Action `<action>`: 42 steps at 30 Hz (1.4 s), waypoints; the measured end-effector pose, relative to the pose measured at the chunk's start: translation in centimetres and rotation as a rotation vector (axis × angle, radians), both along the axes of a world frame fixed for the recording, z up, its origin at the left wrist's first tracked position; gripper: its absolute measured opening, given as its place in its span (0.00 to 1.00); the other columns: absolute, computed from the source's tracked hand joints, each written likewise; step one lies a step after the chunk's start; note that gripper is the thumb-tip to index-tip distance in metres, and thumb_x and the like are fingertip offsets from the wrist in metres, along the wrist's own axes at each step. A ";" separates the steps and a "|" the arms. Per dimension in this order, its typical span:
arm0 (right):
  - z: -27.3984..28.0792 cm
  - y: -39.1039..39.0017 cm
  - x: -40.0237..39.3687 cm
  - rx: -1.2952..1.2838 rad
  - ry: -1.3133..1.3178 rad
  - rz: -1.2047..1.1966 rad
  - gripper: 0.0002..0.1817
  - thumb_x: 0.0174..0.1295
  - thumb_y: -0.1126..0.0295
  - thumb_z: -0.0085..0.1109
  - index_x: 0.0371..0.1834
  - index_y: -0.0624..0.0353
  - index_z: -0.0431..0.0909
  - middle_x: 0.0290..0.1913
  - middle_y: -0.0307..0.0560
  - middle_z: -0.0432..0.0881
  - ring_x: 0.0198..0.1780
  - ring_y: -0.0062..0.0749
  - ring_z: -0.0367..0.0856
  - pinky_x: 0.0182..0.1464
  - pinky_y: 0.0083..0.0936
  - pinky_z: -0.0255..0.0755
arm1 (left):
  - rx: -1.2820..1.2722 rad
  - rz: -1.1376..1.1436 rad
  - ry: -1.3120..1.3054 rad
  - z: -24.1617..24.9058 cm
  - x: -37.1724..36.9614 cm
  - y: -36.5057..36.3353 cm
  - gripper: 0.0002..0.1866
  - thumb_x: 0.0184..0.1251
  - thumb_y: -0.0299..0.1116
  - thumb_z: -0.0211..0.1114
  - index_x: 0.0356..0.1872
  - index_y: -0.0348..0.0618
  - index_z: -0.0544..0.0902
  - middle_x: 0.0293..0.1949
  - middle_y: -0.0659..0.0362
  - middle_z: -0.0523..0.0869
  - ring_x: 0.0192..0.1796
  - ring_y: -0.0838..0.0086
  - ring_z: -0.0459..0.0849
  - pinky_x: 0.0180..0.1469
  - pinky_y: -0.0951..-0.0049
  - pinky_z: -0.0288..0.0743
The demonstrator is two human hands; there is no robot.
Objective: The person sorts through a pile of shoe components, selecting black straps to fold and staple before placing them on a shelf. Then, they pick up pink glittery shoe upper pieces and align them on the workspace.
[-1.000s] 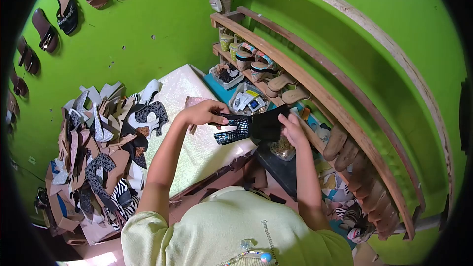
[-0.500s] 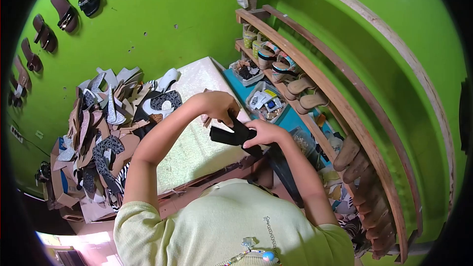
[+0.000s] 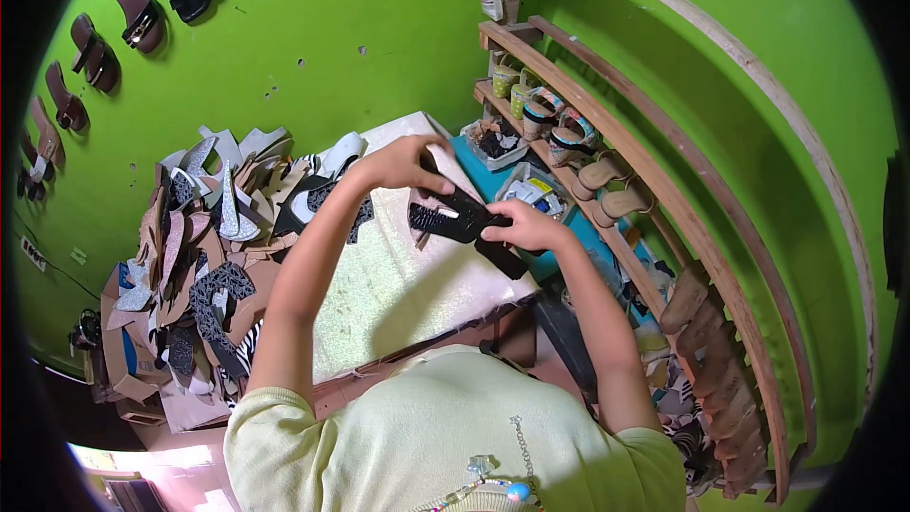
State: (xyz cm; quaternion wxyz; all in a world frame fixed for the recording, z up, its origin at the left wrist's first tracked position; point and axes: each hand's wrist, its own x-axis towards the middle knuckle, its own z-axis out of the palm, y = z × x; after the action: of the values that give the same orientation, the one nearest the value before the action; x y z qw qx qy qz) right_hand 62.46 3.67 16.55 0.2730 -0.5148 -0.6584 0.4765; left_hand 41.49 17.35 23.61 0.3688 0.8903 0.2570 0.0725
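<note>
Both hands hold a black, shiny shoe-upper piece (image 3: 445, 221) with several strap-like arms, up over the pale sparkly sheet (image 3: 379, 294). My left hand (image 3: 408, 166) is closed on its upper arm, thumb on the near side. My right hand (image 3: 519, 226) pinches it at the right, close to where the arms meet. One dark arm hangs below the right hand, and another points left. A pinkish piece (image 3: 422, 235) shows behind the black one, partly hidden by it.
A heap of cut shoe pieces (image 3: 204, 256) covers the left side of the table. To the right, a wooden rack (image 3: 645, 142) holds wedge sandals (image 3: 569, 137); plastic tubs (image 3: 534, 188) of small parts stand beside it. Finished sandals (image 3: 137, 9) hang on the green wall.
The black piece has turned, so its shiny face now shows. Both hands have moved up, with the left hand's fingers spread farther along it. The head view has shifted slightly.
</note>
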 end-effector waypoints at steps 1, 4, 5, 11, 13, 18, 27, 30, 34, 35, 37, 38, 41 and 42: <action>0.3 0.3 0.1 0.009 0.025 -0.003 0.14 0.55 0.67 0.61 0.41 0.62 0.77 0.29 0.36 0.79 0.29 0.16 0.72 0.30 0.18 0.69 | -0.244 0.061 -0.163 -0.3 -0.7 0.1 0.35 0.49 0.44 0.70 0.58 0.44 0.65 0.35 0.55 0.81 0.36 0.74 0.79 0.39 0.73 0.72; 1.1 1.1 0.7 0.124 0.092 -0.057 0.14 0.56 0.66 0.61 0.42 0.62 0.76 0.30 0.35 0.79 0.29 0.14 0.72 0.29 0.17 0.69 | -0.736 0.134 -0.671 -4.6 -1.6 1.4 0.37 0.58 0.59 0.56 0.62 0.50 0.58 0.44 0.59 0.77 0.47 0.69 0.78 0.51 0.60 0.69; 1.3 1.5 1.0 0.109 0.113 -0.079 0.14 0.56 0.66 0.61 0.42 0.62 0.76 0.30 0.35 0.78 0.29 0.14 0.72 0.29 0.17 0.69 | -0.757 0.171 -0.613 -6.6 -1.8 1.7 0.39 0.57 0.62 0.54 0.63 0.50 0.57 0.50 0.58 0.75 0.54 0.64 0.74 0.56 0.54 0.65; 3.3 3.1 1.3 0.239 0.062 -0.113 0.14 0.56 0.67 0.61 0.40 0.64 0.76 0.29 0.35 0.78 0.29 0.13 0.72 0.29 0.15 0.67 | -1.111 -0.158 -0.927 -5.9 -0.3 -1.7 0.38 0.56 0.62 0.53 0.63 0.50 0.59 0.58 0.49 0.69 0.58 0.57 0.71 0.60 0.53 0.64; 4.1 3.4 1.2 0.179 0.101 -0.180 0.13 0.56 0.66 0.61 0.39 0.64 0.77 0.29 0.35 0.78 0.28 0.13 0.72 0.29 0.15 0.67 | -1.140 -0.176 -0.996 -3.8 -0.1 -2.1 0.34 0.60 0.53 0.56 0.62 0.46 0.59 0.54 0.52 0.73 0.53 0.62 0.76 0.55 0.56 0.72; 6.3 4.6 0.6 0.157 -0.057 -0.274 0.15 0.57 0.62 0.59 0.39 0.63 0.76 0.25 0.38 0.79 0.22 0.16 0.73 0.23 0.17 0.69 | -0.819 0.201 -0.799 -1.5 1.9 -0.3 0.24 0.63 0.34 0.56 0.59 0.41 0.61 0.48 0.54 0.78 0.45 0.68 0.80 0.45 0.63 0.79; 19.1 8.5 5.1 0.087 -0.280 -0.285 0.12 0.59 0.65 0.57 0.34 0.65 0.75 0.28 0.41 0.79 0.25 0.20 0.76 0.29 0.18 0.73 | -0.710 0.293 -0.969 8.9 5.8 6.5 0.14 0.65 0.29 0.53 0.49 0.34 0.67 0.48 0.50 0.76 0.40 0.66 0.81 0.41 0.69 0.83; 23.8 11.3 7.9 0.146 -0.377 -0.354 0.12 0.61 0.64 0.55 0.36 0.64 0.76 0.28 0.41 0.80 0.24 0.19 0.76 0.27 0.17 0.72 | -0.786 0.183 -0.980 12.6 8.0 11.0 0.11 0.66 0.31 0.53 0.44 0.35 0.71 0.44 0.52 0.76 0.43 0.65 0.80 0.43 0.73 0.81; 31.6 13.4 10.2 0.317 -0.501 -0.532 0.13 0.60 0.60 0.54 0.35 0.61 0.76 0.25 0.39 0.81 0.19 0.16 0.74 0.21 0.15 0.67 | -0.777 0.125 -1.036 18.3 12.5 16.8 0.10 0.67 0.30 0.51 0.44 0.36 0.71 0.43 0.50 0.78 0.44 0.66 0.80 0.49 0.70 0.79; 33.1 14.1 10.8 0.374 -0.495 -0.587 0.14 0.58 0.59 0.55 0.30 0.60 0.78 0.24 0.39 0.81 0.17 0.16 0.73 0.19 0.16 0.66 | -0.787 0.102 -1.057 19.8 13.6 17.7 0.09 0.67 0.30 0.51 0.44 0.36 0.71 0.43 0.50 0.78 0.44 0.65 0.80 0.50 0.69 0.78; 36.3 16.0 12.0 0.396 -0.588 -0.633 0.14 0.58 0.59 0.56 0.30 0.60 0.78 0.25 0.39 0.81 0.17 0.17 0.73 0.19 0.17 0.66 | -0.789 0.042 -1.057 22.6 16.0 20.2 0.09 0.67 0.29 0.51 0.43 0.35 0.71 0.44 0.49 0.78 0.47 0.65 0.79 0.51 0.68 0.78; 37.7 17.0 12.5 0.409 -0.678 -0.681 0.13 0.58 0.60 0.57 0.30 0.60 0.78 0.25 0.40 0.80 0.17 0.18 0.73 0.19 0.19 0.67 | -0.782 0.043 -1.069 23.8 17.2 21.2 0.09 0.67 0.29 0.51 0.43 0.35 0.70 0.43 0.49 0.78 0.47 0.65 0.79 0.51 0.68 0.78; 40.1 20.2 14.6 0.420 -0.695 -0.759 0.13 0.57 0.60 0.57 0.28 0.60 0.78 0.24 0.39 0.80 0.17 0.19 0.73 0.19 0.21 0.67 | -0.795 0.054 -1.096 26.8 20.4 24.6 0.10 0.67 0.29 0.52 0.44 0.34 0.69 0.43 0.49 0.77 0.46 0.65 0.79 0.51 0.68 0.78; 40.5 21.2 15.2 0.433 -0.707 -0.800 0.12 0.58 0.61 0.56 0.27 0.60 0.78 0.22 0.39 0.80 0.17 0.20 0.73 0.19 0.22 0.68 | -0.824 0.064 -1.109 27.2 21.4 25.4 0.10 0.67 0.29 0.52 0.44 0.34 0.69 0.43 0.49 0.76 0.46 0.65 0.78 0.51 0.68 0.78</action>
State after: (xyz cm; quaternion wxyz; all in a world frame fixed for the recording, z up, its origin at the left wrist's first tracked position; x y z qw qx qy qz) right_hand 77.65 24.90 57.01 0.2946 -0.7841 -0.5462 -0.0105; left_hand 62.85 42.77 50.84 0.7516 0.5011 0.0633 0.4242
